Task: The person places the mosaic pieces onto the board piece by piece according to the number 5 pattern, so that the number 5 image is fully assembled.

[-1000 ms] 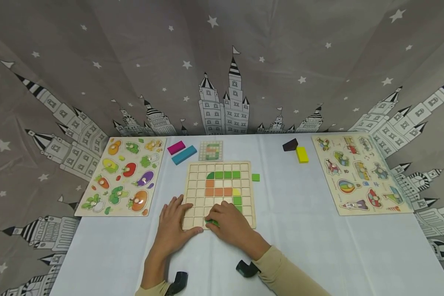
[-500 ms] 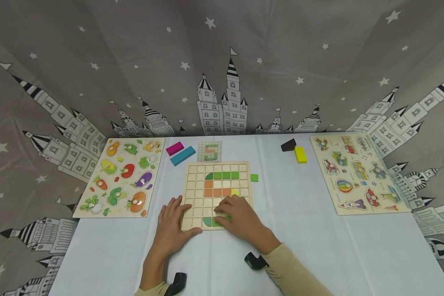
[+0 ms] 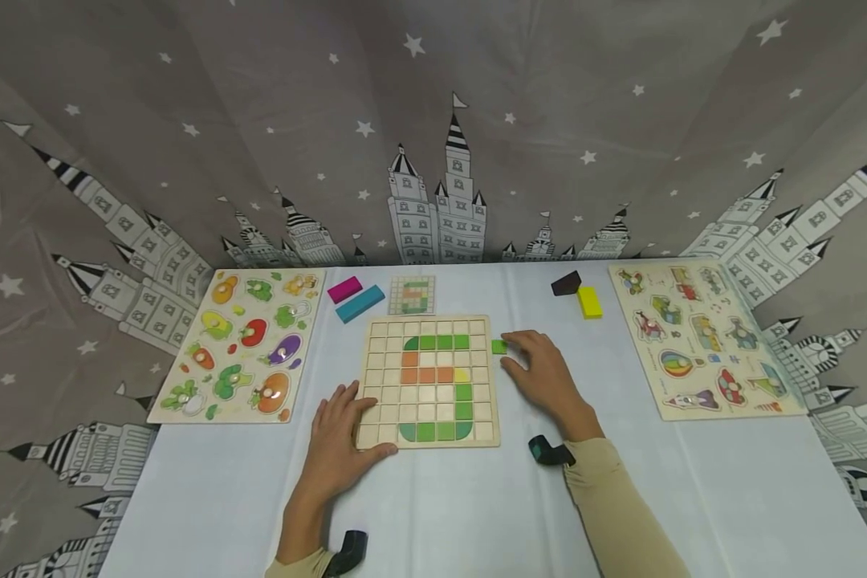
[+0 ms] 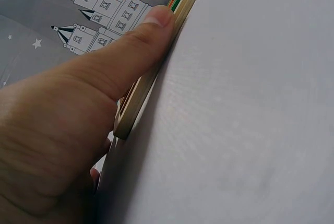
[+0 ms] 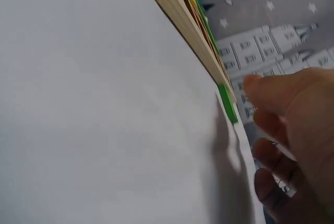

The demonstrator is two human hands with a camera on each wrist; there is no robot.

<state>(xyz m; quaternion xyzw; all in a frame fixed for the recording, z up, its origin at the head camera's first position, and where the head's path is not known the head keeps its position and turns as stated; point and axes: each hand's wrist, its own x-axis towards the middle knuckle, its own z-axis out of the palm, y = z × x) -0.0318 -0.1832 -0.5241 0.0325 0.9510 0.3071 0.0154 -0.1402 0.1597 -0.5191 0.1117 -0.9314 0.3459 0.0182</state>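
My left hand [image 3: 337, 443] rests at the front-left corner of a wooden grid board [image 3: 379, 373], fingers spread along its left edge. In the left wrist view its thumb [image 4: 148, 28] touches the board's front edge. Set into the grid are green tiles [image 3: 444, 342], orange tiles [image 3: 427, 375] and a yellow tile [image 3: 462, 375], forming a figure like a 5, with rounded green pieces at some corners. My right hand [image 3: 547, 377] is beside a loose green square tile [image 3: 498, 347] at the board's right edge. In the right wrist view, its fingers are apart from this tile [image 5: 227, 104].
A small pattern card [image 3: 413, 295] lies behind the board, next to pink [image 3: 344, 289] and blue [image 3: 360, 304] blocks. Black [image 3: 567, 282] and yellow [image 3: 589, 303] blocks lie back right. A vegetable puzzle [image 3: 220, 353] is at left, a vehicle puzzle [image 3: 701, 361] at right.
My right hand has moved from the board's lower row to the loose green tile at the right. The bottom row of green tiles is now uncovered. My left hand stays in place.
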